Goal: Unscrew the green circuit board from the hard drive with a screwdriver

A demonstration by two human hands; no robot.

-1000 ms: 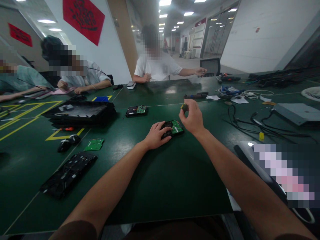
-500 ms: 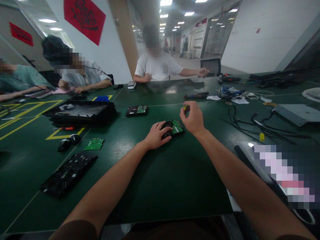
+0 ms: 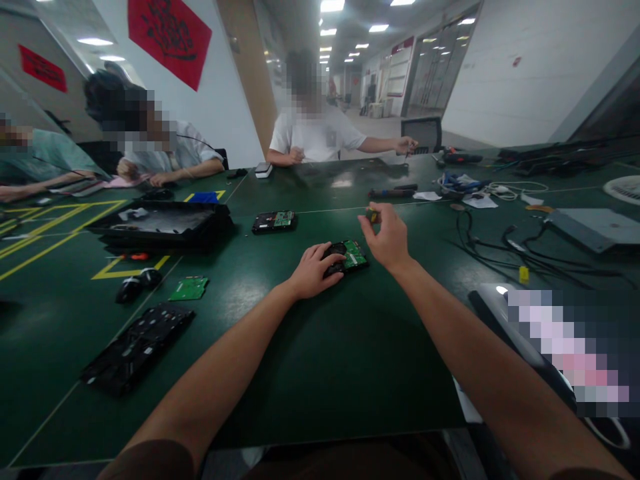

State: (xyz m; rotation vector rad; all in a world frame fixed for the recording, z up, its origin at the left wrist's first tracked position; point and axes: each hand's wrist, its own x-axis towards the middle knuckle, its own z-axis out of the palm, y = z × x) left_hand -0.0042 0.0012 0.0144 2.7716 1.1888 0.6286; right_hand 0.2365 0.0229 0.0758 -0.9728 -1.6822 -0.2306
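L hand (image 3: 314,270) flat, palm down; R hand (image 3: 387,238) raised, fingers (image 3: 367,229) pinched.

At a green workbench (image 3: 320,347), my left hand (image 3: 314,270) presses flat on a hard drive (image 3: 346,256) (green circuit board up) while my right hand (image 3: 387,235) pinches a small screwdriver handle (image 3: 371,215) just above it; a second drive (image 3: 274,221) lies beyond.

A dark green tabletop (image 3: 325,373) with yellow floor-style markings (image 3: 60,227) fills the room. White walls (image 3: 525,80) carry red paper hangings (image 3: 167,37); ceiling light panels (image 3: 331,7) line a long corridor beyond glass doors (image 3: 433,70).
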